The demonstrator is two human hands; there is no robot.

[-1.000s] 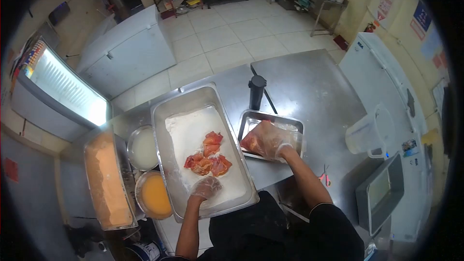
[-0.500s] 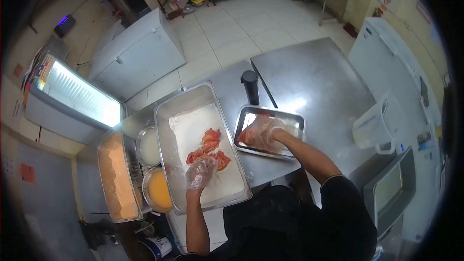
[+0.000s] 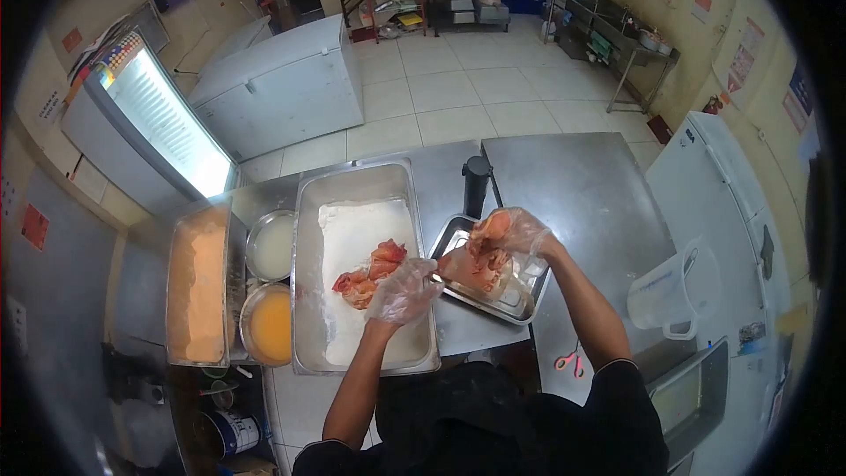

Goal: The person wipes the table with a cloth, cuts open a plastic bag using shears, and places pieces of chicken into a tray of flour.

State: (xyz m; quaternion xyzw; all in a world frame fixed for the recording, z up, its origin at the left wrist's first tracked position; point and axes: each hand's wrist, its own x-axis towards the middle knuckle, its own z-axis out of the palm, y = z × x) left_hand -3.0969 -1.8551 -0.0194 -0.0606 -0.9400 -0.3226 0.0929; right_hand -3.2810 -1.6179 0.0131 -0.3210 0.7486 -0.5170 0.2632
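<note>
My right hand (image 3: 526,236), in a clear plastic glove, grips a raw chicken piece (image 3: 480,271) above the small metal tray (image 3: 526,307). The meat hangs down and spreads toward the left. My left hand (image 3: 405,291), gloved too, reaches over the right rim of the deep steel pan (image 3: 304,317), its fingers pinched at the near edge of that same piece. Inside the pan, other raw chicken pieces (image 3: 366,278) lie on white flour (image 3: 361,220), partly behind my left hand.
Left of the pan stand a bowl of pale liquid (image 3: 271,247), a bowl of yellow liquid (image 3: 270,324) and a long container of orange-tan powder (image 3: 198,291). A black cylinder (image 3: 477,185) stands behind the small tray. Pink-handled scissors (image 3: 569,363) and a clear pitcher (image 3: 661,295) are at right.
My right hand has lifted the raw chicken piece up from the small tray. My left hand has left the pieces in the flour and moved right to the lifted one. The view has tilted up.
</note>
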